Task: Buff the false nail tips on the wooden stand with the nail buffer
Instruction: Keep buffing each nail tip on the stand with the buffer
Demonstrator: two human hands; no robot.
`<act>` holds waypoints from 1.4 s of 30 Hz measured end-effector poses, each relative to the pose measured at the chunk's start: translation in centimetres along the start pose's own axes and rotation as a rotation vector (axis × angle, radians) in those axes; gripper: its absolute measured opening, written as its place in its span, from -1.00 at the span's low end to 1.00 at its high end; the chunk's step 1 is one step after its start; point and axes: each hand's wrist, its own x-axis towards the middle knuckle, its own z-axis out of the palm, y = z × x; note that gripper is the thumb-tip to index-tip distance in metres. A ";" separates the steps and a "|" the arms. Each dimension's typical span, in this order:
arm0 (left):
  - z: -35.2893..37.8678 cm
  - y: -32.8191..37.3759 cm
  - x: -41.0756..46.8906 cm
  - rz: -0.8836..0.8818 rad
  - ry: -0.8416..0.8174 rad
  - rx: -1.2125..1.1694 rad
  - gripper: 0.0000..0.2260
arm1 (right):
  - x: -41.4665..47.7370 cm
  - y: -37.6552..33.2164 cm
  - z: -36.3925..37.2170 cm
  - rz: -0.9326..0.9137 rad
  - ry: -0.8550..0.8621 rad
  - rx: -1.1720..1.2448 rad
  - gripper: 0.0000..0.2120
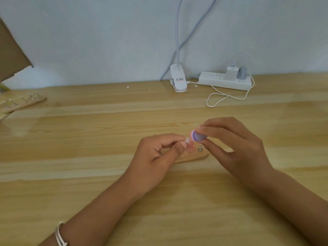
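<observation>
My left hand [156, 153] pinches a pale false nail tip [187, 139] between thumb and fingers, just above the wooden stand [193, 157]. The stand lies on the table and is mostly hidden under both hands; one metal peg [200, 149] shows on it. My right hand [236, 144] grips the purple and pink nail buffer [197, 136], its rounded end touching the nail tip from the right.
A second wooden stand [23, 102] with several clips lies at the far left. A white clip lamp [178, 80], a power strip [225, 80] with plugs and a looping white cable [229, 96] sit at the back by the wall. A cardboard piece [10, 52] leans at upper left.
</observation>
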 end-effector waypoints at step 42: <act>-0.1 -0.2 0.2 0.039 0.036 0.196 -0.87 | -0.4 0.1 0.6 -0.025 -0.087 -0.021 -0.78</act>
